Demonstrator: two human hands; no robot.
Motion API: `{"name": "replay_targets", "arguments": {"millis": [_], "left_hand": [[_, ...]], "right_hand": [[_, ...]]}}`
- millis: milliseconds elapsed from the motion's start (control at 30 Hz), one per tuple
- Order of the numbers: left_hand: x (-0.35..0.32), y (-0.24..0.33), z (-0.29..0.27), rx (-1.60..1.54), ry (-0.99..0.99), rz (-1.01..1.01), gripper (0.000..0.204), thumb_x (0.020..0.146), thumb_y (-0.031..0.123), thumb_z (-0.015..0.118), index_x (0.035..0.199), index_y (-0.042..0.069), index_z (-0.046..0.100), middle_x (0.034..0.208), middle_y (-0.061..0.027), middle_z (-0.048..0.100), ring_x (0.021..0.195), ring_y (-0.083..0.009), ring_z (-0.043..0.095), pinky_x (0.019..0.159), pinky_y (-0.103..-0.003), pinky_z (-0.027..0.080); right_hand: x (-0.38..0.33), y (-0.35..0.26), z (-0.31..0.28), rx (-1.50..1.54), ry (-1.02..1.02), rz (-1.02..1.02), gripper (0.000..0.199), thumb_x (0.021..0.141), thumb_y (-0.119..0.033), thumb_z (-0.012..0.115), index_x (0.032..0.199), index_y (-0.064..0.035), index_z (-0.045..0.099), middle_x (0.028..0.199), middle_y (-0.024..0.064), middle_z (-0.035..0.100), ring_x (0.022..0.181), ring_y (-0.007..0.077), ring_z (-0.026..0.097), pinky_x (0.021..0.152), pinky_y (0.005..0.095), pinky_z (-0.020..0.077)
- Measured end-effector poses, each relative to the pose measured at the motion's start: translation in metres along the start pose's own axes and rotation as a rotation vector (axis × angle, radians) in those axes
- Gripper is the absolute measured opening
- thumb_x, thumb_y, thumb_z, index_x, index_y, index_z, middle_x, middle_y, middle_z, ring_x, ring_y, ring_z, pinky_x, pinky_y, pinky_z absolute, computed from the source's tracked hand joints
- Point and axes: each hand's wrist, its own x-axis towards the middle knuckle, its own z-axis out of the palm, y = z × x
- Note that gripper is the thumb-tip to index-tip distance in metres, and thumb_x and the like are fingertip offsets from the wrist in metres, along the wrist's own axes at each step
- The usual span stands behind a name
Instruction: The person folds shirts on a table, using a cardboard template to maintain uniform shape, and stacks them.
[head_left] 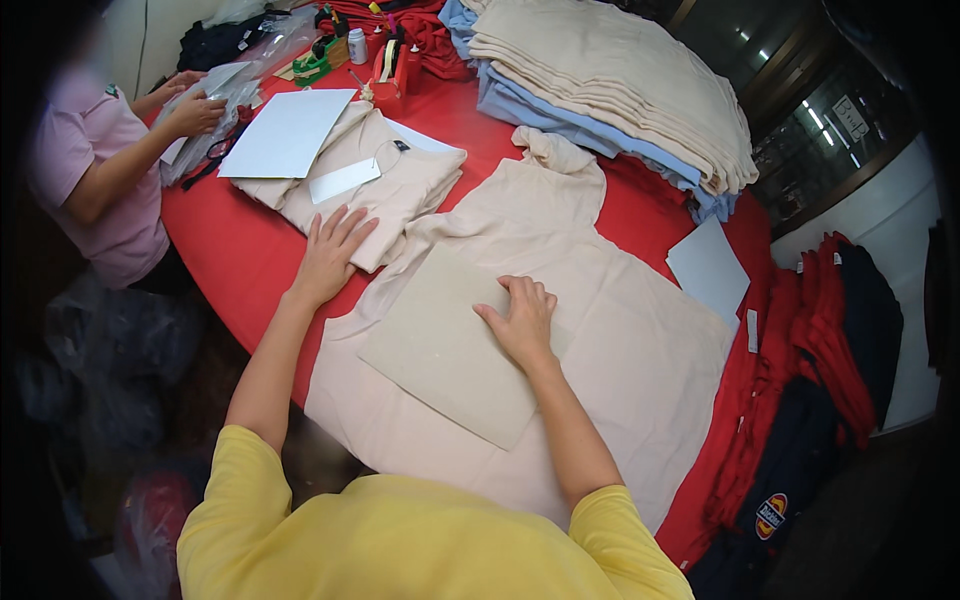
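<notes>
Left fingers (354,225): apart on folded garment (425,180)
Right fingers (520,292): apart on cardboard (440,340)
Cardboard: apparently positioned
Shirt beneath (650,350): fold probably needed

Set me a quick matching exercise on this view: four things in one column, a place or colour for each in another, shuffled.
1. Left hand
2. Right hand
3. Tablecloth
4. Small bottle

A. White
B. On the beige board
C. Red
D. At the folded garment

Pairs: 1-D, 2-B, 3-C, 4-A
</notes>
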Motion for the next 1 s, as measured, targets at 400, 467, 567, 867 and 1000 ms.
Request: {"name": "replay_targets", "arguments": {"millis": [400,467,567,867,1000], "left_hand": [[0.047,-0.037,0.019,0.038,0.024,0.053,0.071,0.078,0.000,0.058,0.141,0.028,0.044,0.148,0.0016,0.039,0.139,-0.0259,0.030,0.114,-0.056,0.021],[0.056,-0.035,0.016,0.081,-0.016,0.036,0.069,0.079,0.002,0.057,0.142,0.027,0.042,0.150,-0.0014,0.036,0.141,-0.0269,0.027,0.115,-0.055,0.020],[0.047,-0.007,-0.003,0.235,0.098,0.009,0.065,0.082,0.010,0.061,0.142,0.022,0.041,0.147,-0.0091,0.037,0.138,-0.0289,0.031,0.112,-0.053,0.025],[-0.078,0.045,-0.056,-0.509,-0.160,-0.665,0.015,0.085,0.012,0.065,0.087,-0.002,0.061,0.080,-0.0139,0.064,0.078,-0.0271,0.063,0.072,-0.037,0.050],[-0.091,0.040,-0.039,-0.665,0.013,-0.718,0.012,0.086,0.009,0.063,0.089,-0.003,0.062,0.080,-0.0146,0.066,0.075,-0.0241,0.065,0.071,-0.035,0.050]], "right_hand": [[0.001,-0.002,0.000,0.082,-0.003,-0.005,0.048,0.077,-0.032,0.074,0.113,-0.0058,0.055,0.108,0.0085,0.057,0.103,0.0266,0.050,0.091,0.0409,0.0316],[0.005,-0.003,-0.002,0.160,-0.038,0.028,0.047,0.078,-0.031,0.073,0.113,-0.0056,0.054,0.109,0.0093,0.057,0.104,0.0272,0.051,0.091,0.0410,0.0323],[0.020,-0.016,-0.002,0.218,-0.056,0.032,0.046,0.079,-0.029,0.072,0.113,-0.0052,0.054,0.109,0.0110,0.056,0.104,0.0281,0.051,0.089,0.0414,0.0335],[0.043,-0.023,0.041,-0.105,-0.010,-0.060,0.047,0.081,-0.031,0.071,0.118,-0.0065,0.057,0.106,0.0105,0.054,0.100,0.0277,0.049,0.087,0.0423,0.0347],[0.044,-0.025,0.039,-0.076,-0.031,-0.060,0.047,0.081,-0.030,0.071,0.119,-0.0067,0.057,0.106,0.0100,0.053,0.101,0.0271,0.049,0.087,0.0429,0.0344]]}}
